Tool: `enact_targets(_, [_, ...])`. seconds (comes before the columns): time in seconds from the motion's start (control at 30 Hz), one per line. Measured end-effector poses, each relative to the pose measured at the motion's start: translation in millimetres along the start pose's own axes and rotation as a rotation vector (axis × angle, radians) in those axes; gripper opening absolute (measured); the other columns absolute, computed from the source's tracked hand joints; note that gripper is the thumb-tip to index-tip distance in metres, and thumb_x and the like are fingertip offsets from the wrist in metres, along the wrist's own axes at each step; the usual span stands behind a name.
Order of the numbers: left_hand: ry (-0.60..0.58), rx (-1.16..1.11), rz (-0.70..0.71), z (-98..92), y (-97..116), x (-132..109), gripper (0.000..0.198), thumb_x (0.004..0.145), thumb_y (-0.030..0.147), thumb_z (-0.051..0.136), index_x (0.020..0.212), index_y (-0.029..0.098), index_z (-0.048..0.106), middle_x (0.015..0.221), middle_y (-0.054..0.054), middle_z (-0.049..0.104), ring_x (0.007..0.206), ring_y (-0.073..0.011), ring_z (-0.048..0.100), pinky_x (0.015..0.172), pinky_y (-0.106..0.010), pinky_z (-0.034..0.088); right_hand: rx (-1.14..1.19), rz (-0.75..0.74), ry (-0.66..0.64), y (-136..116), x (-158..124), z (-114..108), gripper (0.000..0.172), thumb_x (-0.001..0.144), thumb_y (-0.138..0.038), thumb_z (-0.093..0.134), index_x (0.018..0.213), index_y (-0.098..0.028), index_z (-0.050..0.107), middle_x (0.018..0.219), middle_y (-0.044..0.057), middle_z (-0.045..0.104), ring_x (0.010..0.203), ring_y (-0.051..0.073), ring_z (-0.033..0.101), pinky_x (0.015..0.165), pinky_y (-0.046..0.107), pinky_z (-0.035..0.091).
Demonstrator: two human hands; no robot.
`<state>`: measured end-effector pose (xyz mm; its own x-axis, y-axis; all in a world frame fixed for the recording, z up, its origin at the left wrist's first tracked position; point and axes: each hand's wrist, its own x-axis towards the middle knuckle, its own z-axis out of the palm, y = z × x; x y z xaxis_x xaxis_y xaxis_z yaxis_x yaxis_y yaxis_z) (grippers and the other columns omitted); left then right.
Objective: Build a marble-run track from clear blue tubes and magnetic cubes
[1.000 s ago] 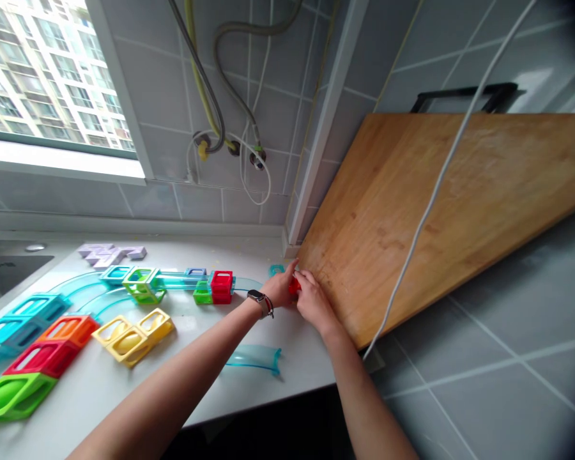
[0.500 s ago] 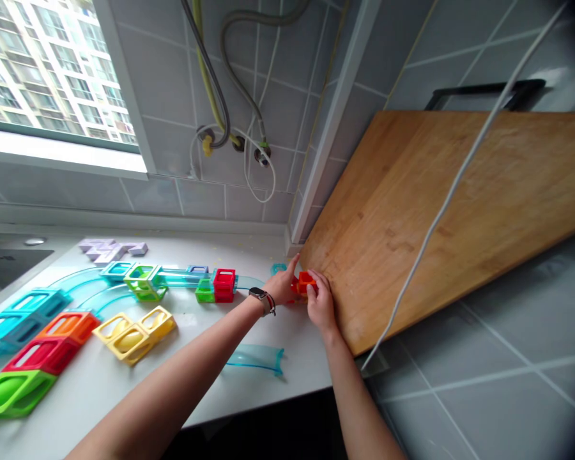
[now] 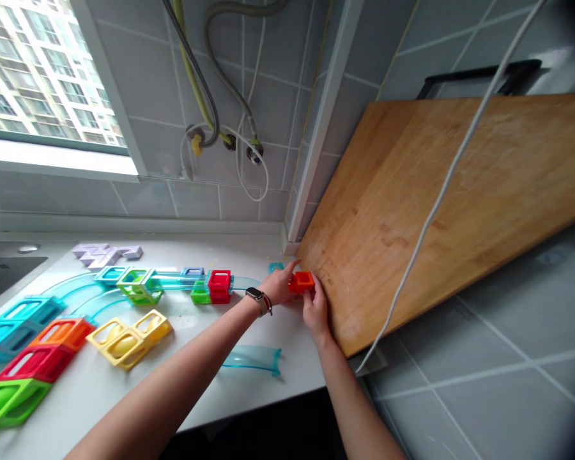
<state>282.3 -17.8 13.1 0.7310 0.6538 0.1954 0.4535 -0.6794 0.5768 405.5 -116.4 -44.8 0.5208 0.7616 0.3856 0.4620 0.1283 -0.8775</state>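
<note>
Lying close to the front edge of the white tabletop point(image 3: 86, 399), a translucent blue track piece point(image 3: 255, 358) is partly hidden by the left forearm. To its left sit a joined row of green, red and orange blocks point(image 3: 37, 364) and a group of yellow blocks point(image 3: 126, 345). Farther in, the right hand point(image 3: 317, 311) closes on an orange-red block point(image 3: 303, 281), which stands at the foot of a leaning wooden board point(image 3: 388, 191). The left hand point(image 3: 278, 287) (a watch point(image 3: 254, 292) on its wrist) is at the block's left side, thumb pointing toward the board; its fingertips are hidden, so I cannot tell whether it grips. A white cord point(image 3: 426, 222) crosses in front of the board. Left of the hands, a red cube point(image 3: 220, 286) and a green frame point(image 3: 138, 285) stand along a blue track. Beyond lie lilac blocks point(image 3: 104, 256), then wall hoses point(image 3: 242, 7) and a window point(image 3: 48, 76).
</note>
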Motion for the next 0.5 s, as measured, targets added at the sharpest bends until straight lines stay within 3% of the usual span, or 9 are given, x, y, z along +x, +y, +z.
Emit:
enact_targets(0.3, [0.000, 0.076, -0.028, 7.5, 8.0, -6.2, 0.091, 0.081, 0.037, 0.072, 0.156, 0.016, 0.024, 0.098, -0.012, 0.075, 0.093, -0.0306, 0.072, 0.074, -0.033, 0.053, 0.086, 0.090, 0.026, 5.1, -2.8, 4.0, 0.053, 0.094, -0.038, 0.046, 0.137, -0.009, 0.059, 0.138, 0.022, 0.063, 0.129, 0.031, 0.059, 0.109, 0.049, 0.046])
enact_targets(0.5, [-0.005, 0.088, -0.047, 8.8, 10.5, -6.7, 0.095, 0.082, 0.045, 0.073, 0.157, 0.016, 0.021, 0.102, -0.014, 0.075, 0.094, -0.0320, 0.073, 0.072, -0.033, 0.052, 0.033, 0.081, 0.034, 6.4, -5.6, 2.6, 0.049, 0.093, -0.035, 0.047, 0.131, -0.009, 0.063, 0.129, 0.022, 0.069, 0.121, 0.032, 0.064, 0.104, 0.051, 0.049])
